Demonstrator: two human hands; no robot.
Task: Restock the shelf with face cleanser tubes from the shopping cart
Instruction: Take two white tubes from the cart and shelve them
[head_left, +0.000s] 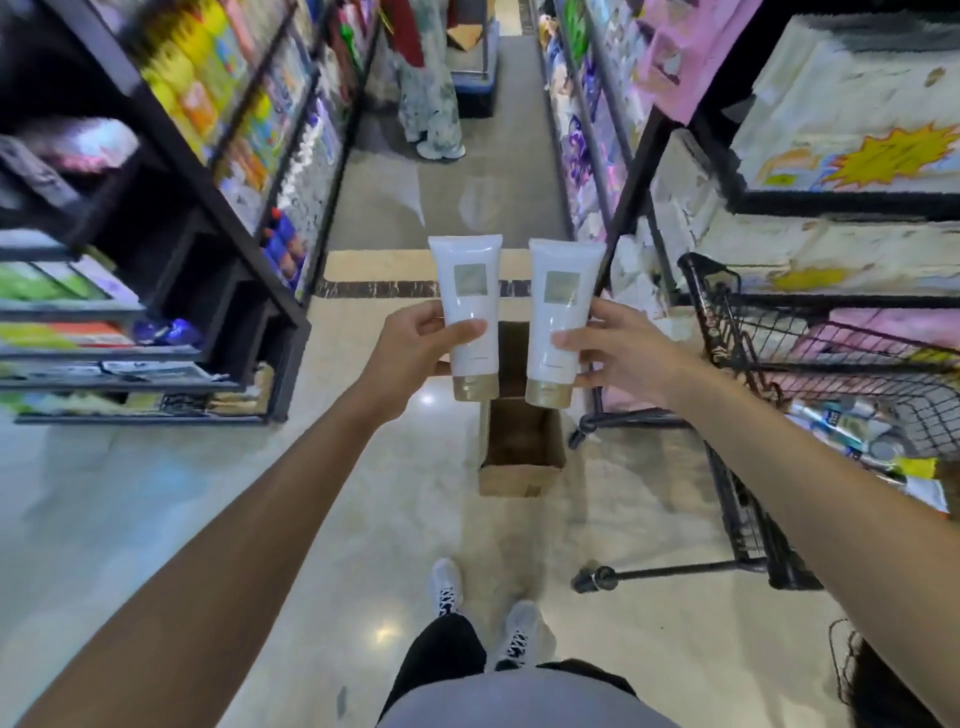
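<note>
Two white face cleanser tubes with gold caps are held up side by side in a shop aisle, caps pointing down. The left tube (471, 317) is gripped by the left hand (415, 345), thumb across its front and fingers curled behind; the right tube (558, 319) is pinched by the right hand (618, 353), fingertips on its lower front and edge. The two tubes are kept just apart, each bearing a pale square label.

A black wire shopping cart (753, 415) is seen to the right, just beside the right forearm, with mixed packets lying in its basket. An open cardboard box (522, 452) is set on the glossy tiled floor (156, 493) directly below the tubes, in the middle of the aisle. Black shelving (244, 270) stocked with bright, blurred goods is ranged along the left, and a further shelf unit (639, 171) along the right behind the cart. Farther down the aisle, the legs of another person (431, 104) in patterned trousers are seen. The wearer's own pale shoes (447, 587) are visible at the bottom
</note>
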